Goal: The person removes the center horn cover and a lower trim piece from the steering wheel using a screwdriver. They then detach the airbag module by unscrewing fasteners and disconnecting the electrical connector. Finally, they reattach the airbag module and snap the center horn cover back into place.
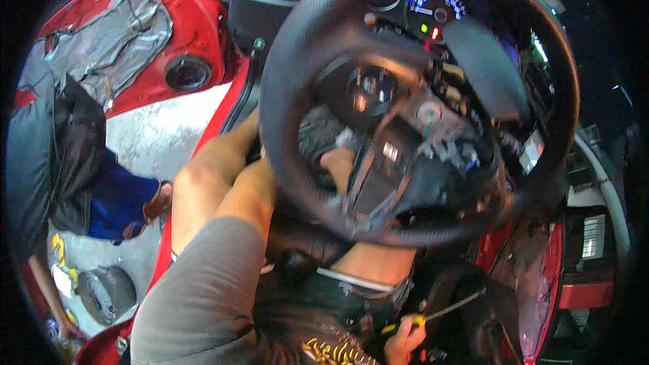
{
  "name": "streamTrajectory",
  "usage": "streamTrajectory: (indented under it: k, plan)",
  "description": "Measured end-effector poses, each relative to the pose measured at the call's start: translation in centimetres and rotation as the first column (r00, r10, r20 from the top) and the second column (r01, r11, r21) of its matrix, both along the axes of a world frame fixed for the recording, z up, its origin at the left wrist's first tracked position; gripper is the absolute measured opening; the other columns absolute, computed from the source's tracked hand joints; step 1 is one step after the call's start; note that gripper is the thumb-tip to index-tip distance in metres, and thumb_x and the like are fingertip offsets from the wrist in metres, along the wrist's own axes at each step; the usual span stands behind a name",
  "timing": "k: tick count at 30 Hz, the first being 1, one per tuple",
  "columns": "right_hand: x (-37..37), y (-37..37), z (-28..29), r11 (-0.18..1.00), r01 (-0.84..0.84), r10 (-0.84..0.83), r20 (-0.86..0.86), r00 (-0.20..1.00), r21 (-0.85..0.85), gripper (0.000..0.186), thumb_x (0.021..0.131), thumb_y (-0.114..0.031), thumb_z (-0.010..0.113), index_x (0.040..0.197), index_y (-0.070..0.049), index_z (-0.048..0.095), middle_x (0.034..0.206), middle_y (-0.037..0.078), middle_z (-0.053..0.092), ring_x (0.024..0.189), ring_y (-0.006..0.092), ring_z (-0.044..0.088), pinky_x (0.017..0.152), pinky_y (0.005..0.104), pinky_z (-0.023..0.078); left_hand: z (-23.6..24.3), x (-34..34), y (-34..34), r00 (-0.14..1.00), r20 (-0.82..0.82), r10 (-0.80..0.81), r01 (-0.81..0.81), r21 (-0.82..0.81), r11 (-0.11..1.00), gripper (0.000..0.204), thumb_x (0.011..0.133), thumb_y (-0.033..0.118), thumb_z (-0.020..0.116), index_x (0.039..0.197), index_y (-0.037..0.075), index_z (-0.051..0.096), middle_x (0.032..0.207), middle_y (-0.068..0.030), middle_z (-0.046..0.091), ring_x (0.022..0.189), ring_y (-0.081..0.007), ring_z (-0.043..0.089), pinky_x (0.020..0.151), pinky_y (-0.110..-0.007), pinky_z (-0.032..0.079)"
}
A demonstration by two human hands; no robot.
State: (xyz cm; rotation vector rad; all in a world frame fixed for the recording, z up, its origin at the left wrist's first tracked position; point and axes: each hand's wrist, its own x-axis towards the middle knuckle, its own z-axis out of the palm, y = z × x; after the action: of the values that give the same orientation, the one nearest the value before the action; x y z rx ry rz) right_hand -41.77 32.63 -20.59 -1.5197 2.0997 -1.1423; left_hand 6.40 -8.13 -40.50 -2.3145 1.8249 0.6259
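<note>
Right hand (404, 339) low by the lap, grip closed on a yellow-handled screwdriver (433, 312). Left hand (337, 164) reaching behind the wheel (419, 105); grip hidden, could not tell. Wheel black, tilted, close to the camera, centre cover off, bare hub and wiring exposed. Beyond, lit gauges (434, 8); at left, stripped red door (122, 34).

The steering wheel (419, 101) is black, round and thick-rimmed, tilted toward the camera; its centre cover is off (bare metal hub, wiring and connectors showing between the spokes); it sits in front of a lit instrument cluster; the screwdriver (439, 311) has a yellow-and-black handle and a thin dark shaft, angled up to the right below the wheel's lower rim.
</note>
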Motion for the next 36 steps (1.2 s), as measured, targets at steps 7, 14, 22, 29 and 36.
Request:
streamTrajectory:
  k: [7, 14, 22, 29, 36]
  plan:
    - [1.8, -0.8, -1.3, 0.958, -0.258, 0.285, -0.335, 0.898, 0.124, 0.023, 0.101, -0.019, 0.064, 0.087, -0.002, 0.069, 0.078, 0.014, 0.066, 0.07, 0.0346, 0.062, 0.065, 0.0459, 0.049, -8.0, 2.4, -0.9, 0.995, -0.039, 0.09, -0.087, 0.091, 0.992, 0.031, 0.102, 0.025, 0.064, 0.115, -0.002, 0.076, 0.097, -0.0173, 0.079, 0.089, -0.0306, 0.076, 0.077, -0.044, 0.059]
    - [1.1, -0.2, -6.0, 0.956, -0.293, 0.28, -0.393, 0.876, 0.028, 0.023, 0.099, -0.019, 0.073, 0.108, 0.002, 0.071, 0.099, 0.02, 0.073, 0.084, 0.0421, 0.067, 0.081, 0.0488, 0.056, -9.8, 5.3, -1.3, 0.991, -0.033, 0.133, -0.128, 0.124, 0.984, 0.032, 0.102, 0.024, 0.064, 0.114, -0.002, 0.076, 0.096, -0.0175, 0.078, 0.086, -0.0302, 0.076, 0.075, -0.043, 0.059]
    - [5.8, -1.3, -2.7, 0.977, -0.086, 0.152, -0.352, 0.924, 0.195, 0.029, 0.097, -0.02, 0.078, 0.115, 0.001, 0.071, 0.107, 0.022, 0.072, 0.095, 0.0434, 0.068, 0.09, 0.0509, 0.055, -12.0, 7.0, -3.2, 0.985, -0.085, 0.15, -0.137, 0.143, 0.98, 0.032, 0.101, 0.023, 0.063, 0.114, -0.003, 0.075, 0.094, -0.0178, 0.077, 0.083, -0.0298, 0.075, 0.072, -0.042, 0.059]
    - [8.7, -4.3, -2.6, 0.96, -0.164, 0.217, -0.226, 0.95, 0.229, 0.025, 0.094, -0.021, 0.075, 0.108, -0.001, 0.07, 0.099, 0.021, 0.07, 0.09, 0.0434, 0.066, 0.082, 0.0508, 0.053, -12.6, 8.5, -3.2, 0.974, -0.116, 0.196, -0.174, 0.175, 0.969, 0.032, 0.101, 0.023, 0.062, 0.114, -0.004, 0.075, 0.093, -0.018, 0.076, 0.08, -0.0294, 0.075, 0.069, -0.042, 0.059]
    - [11.2, -5.6, -0.8, 0.955, -0.188, 0.232, -0.185, 0.955, 0.228, 0.025, 0.095, -0.021, 0.076, 0.107, 0.0, 0.069, 0.096, 0.021, 0.068, 0.087, 0.042, 0.066, 0.081, 0.0513, 0.053, -13.4, 9.0, -4.3, 0.96, -0.17, 0.222, -0.19, 0.186, 0.964, 0.032, 0.1, 0.022, 0.062, 0.114, -0.004, 0.074, 0.091, -0.0183, 0.075, 0.077, -0.029, 0.075, 0.067, -0.041, 0.06]
